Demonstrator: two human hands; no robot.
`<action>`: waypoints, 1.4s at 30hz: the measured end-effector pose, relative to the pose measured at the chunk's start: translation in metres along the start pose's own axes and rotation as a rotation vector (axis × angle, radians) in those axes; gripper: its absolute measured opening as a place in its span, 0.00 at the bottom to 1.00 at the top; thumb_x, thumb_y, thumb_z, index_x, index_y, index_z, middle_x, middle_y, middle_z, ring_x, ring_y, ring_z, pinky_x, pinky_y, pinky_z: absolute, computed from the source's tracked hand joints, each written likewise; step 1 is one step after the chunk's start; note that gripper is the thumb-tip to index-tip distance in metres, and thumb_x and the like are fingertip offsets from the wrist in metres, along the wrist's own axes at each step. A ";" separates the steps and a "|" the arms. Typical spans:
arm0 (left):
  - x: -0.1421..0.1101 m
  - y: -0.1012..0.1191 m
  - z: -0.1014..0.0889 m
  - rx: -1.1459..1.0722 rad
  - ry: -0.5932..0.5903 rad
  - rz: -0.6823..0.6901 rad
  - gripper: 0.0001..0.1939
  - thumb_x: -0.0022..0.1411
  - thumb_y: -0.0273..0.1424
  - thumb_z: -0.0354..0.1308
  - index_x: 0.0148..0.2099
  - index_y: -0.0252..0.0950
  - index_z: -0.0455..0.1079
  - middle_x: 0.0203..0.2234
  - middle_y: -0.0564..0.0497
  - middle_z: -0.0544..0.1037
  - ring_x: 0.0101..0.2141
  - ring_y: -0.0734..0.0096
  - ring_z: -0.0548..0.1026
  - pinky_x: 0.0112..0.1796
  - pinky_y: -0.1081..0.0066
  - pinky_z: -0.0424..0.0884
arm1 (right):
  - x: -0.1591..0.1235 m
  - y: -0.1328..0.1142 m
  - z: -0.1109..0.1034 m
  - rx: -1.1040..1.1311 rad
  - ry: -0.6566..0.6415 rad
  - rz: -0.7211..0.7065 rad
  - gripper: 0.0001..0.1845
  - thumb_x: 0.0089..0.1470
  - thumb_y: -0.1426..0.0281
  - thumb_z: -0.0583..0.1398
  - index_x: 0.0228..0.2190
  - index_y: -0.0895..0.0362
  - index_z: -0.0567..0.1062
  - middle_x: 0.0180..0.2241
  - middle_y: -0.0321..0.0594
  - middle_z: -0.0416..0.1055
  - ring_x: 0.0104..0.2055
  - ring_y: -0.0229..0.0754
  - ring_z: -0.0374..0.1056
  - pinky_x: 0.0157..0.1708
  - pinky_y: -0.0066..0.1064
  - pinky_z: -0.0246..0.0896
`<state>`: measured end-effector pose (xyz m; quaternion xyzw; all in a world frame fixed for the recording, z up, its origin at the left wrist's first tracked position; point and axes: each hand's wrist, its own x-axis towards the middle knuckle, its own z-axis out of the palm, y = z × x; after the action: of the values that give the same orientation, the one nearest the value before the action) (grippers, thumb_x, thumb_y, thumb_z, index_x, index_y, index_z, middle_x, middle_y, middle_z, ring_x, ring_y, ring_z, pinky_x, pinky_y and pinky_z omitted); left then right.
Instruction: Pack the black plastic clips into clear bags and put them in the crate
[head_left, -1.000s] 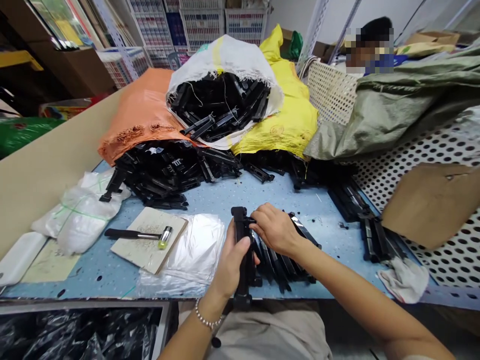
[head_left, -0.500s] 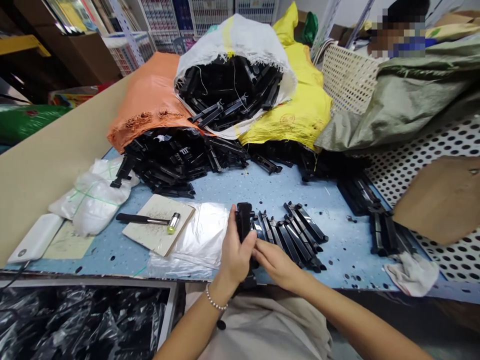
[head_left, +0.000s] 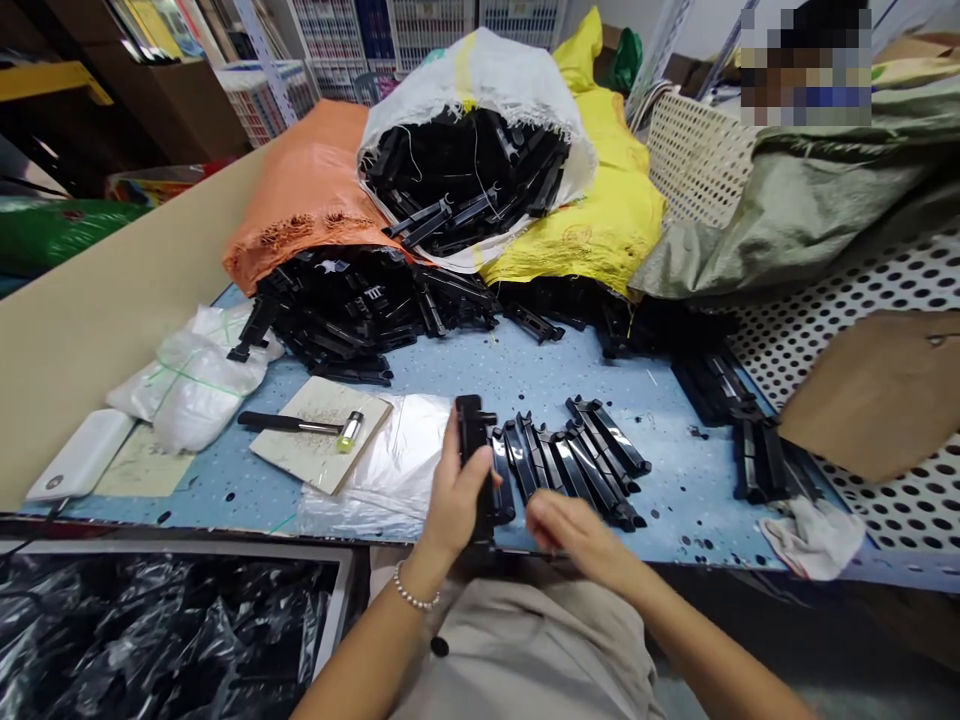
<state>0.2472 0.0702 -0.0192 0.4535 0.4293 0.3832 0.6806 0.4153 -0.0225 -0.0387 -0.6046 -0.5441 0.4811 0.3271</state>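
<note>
Left hand (head_left: 457, 495) grips black plastic bar (head_left: 472, 450) mid-length, upright at bench (head_left: 480, 375) edge. Right hand (head_left: 574, 535) loosely curled, empty, just beside. Bar likely stiff, light, smooth: mid-length hold suits.

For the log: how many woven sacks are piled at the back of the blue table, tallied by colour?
Orange sack: 1
White sack: 1
Yellow sack: 1
Grey-green sack: 1
Total: 4
</note>
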 end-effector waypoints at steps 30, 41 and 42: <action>0.062 -0.013 -0.087 0.493 0.168 0.146 0.08 0.51 0.32 0.62 0.24 0.36 0.69 0.24 0.50 0.72 0.32 0.65 0.71 0.38 0.66 0.66 | 0.025 -0.023 0.026 0.698 0.115 0.170 0.20 0.44 0.60 0.68 0.38 0.59 0.76 0.37 0.47 0.77 0.38 0.48 0.73 0.40 0.38 0.66; 0.052 -0.007 -0.102 0.055 0.201 0.030 0.17 0.42 0.40 0.69 0.25 0.32 0.69 0.19 0.53 0.70 0.20 0.77 0.65 0.23 0.75 0.60 | 0.113 -0.054 0.060 1.154 -0.130 0.259 0.12 0.44 0.69 0.68 0.33 0.60 0.76 0.31 0.41 0.77 0.36 0.43 0.75 0.29 0.25 0.68; 0.052 -0.006 -0.102 0.040 0.227 0.050 0.16 0.41 0.39 0.69 0.25 0.33 0.68 0.20 0.53 0.71 0.22 0.77 0.67 0.24 0.75 0.61 | 0.120 -0.054 0.065 1.169 -0.124 0.272 0.12 0.44 0.69 0.68 0.32 0.60 0.75 0.30 0.41 0.76 0.35 0.43 0.75 0.27 0.25 0.68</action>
<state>0.1703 0.1449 -0.0601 0.4313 0.4994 0.4404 0.6088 0.3295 0.0968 -0.0376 -0.3598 -0.1255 0.7723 0.5082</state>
